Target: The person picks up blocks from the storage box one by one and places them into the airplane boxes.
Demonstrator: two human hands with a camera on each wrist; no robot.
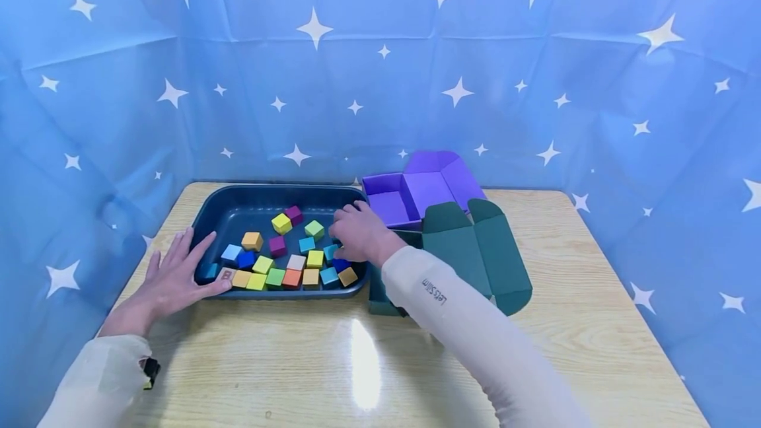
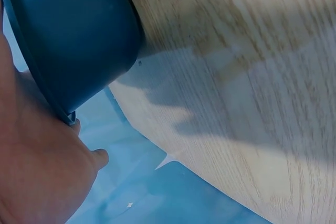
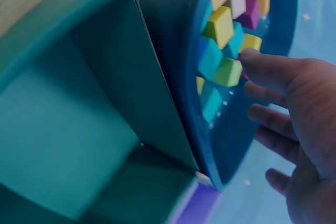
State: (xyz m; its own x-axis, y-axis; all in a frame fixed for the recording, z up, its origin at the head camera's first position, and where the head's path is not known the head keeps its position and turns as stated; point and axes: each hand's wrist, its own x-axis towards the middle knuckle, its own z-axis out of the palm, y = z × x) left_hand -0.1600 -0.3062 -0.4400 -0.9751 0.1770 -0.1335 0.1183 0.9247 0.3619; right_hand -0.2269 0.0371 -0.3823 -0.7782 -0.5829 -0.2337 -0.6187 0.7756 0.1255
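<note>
A dark blue tray (image 1: pixel 238 210) holds many small coloured cubes, most of them gathered along its front side. One pale cube marked with a letter B (image 1: pixel 225 275) lies near the left thumb. My left hand (image 1: pixel 172 276) rests at the tray's left end with fingers spread, its thumb across the front left rim. In the left wrist view that hand (image 2: pixel 42 166) touches the tray's edge. My right hand (image 1: pixel 359 233) is over the tray's right end. The right wrist view shows its fingers loosely extended beside a light green cube (image 3: pixel 228 72), holding nothing visible.
An open dark green box (image 1: pixel 380 306) stands against the tray's right side, its lid (image 1: pixel 454 253) folded out to the right. Behind it is an open purple box (image 1: pixel 389 207). A blue star-patterned curtain (image 1: pixel 380 84) surrounds the wooden table (image 1: pixel 285 362).
</note>
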